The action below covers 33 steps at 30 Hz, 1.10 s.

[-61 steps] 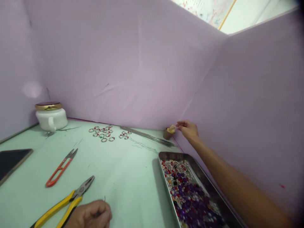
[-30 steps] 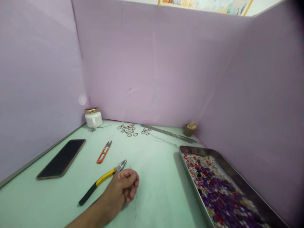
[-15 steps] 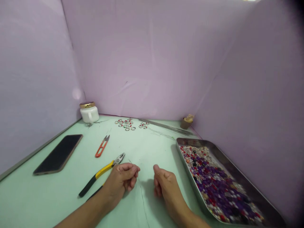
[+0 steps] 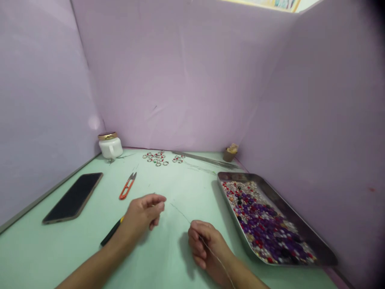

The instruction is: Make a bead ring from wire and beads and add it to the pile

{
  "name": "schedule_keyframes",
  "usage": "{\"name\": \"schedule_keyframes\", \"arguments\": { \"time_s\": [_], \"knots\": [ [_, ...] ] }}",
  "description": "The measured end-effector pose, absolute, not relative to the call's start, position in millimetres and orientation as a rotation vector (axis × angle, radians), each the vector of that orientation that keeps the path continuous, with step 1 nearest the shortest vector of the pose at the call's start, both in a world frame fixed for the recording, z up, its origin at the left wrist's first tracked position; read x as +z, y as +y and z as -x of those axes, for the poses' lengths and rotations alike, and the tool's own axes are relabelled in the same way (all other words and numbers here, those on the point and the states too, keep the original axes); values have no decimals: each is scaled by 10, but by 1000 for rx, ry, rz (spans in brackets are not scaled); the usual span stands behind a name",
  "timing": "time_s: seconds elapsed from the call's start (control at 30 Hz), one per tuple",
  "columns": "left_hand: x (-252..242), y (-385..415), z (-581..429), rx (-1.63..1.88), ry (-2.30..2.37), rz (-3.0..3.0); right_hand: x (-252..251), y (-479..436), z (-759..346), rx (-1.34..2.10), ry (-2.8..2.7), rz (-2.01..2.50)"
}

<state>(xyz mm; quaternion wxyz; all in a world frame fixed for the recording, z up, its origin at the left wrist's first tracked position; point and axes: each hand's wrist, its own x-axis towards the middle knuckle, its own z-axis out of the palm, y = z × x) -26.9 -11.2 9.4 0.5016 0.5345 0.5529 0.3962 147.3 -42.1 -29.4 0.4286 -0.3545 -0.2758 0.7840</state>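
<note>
My right hand (image 4: 209, 249) is closed on a thin wire (image 4: 182, 213). One end of the wire points up and left toward my other hand, and the rest trails down over the palm. My left hand (image 4: 140, 220) has its thumb and forefinger close together; anything between them is too small or hidden to make out. Under that hand and forearm lie pliers with yellow and black handles (image 4: 111, 233), mostly covered. Orange thread snips (image 4: 127, 186) rest just beyond. To the right of my right hand, a metal tray (image 4: 272, 196) contains purple, red, clear and black beads (image 4: 267, 226).
Small beaded rings (image 4: 158, 157) lie in two groups at the back, beside a bundle of thin wires (image 4: 207, 159). A phone (image 4: 73, 197) and a white jar with a gold lid (image 4: 110, 146) are on the left. A small brown pot (image 4: 230, 153) stands back right. Pale walls enclose the table.
My right hand has turned palm upward and now shows the wire in its fingers. My left hand has shifted slightly left and up, covering more of the pliers. The view has shifted slightly.
</note>
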Motion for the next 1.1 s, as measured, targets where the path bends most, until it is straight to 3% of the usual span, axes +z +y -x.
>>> {"name": "schedule_keyframes", "arguments": {
  "time_s": [0.13, 0.27, 0.53, 0.67, 0.9, 1.1],
  "knots": [
    [256, -156, 557, 624, 1835, -1989, -291, -459, -1535, 1956, -628, 805],
    [139, -197, 722, 237, 1978, -2176, -287, -474, -1548, 1933, -591, 788],
    [-79, -205, 640, 236, 1980, -2197, -479, -385, -1568, 1773, -745, 808],
    [-131, -174, 701, 448, 1918, -1888, -509, -368, -1596, 1692, -833, 904],
    [1, -267, 659, 769, 1091, -754, -496, -393, -1612, 1535, -1011, 1011],
    [-81, -283, 322, 702, 1118, -610, -445, -377, -1710, 1246, -1365, 1167]
  ]
}}
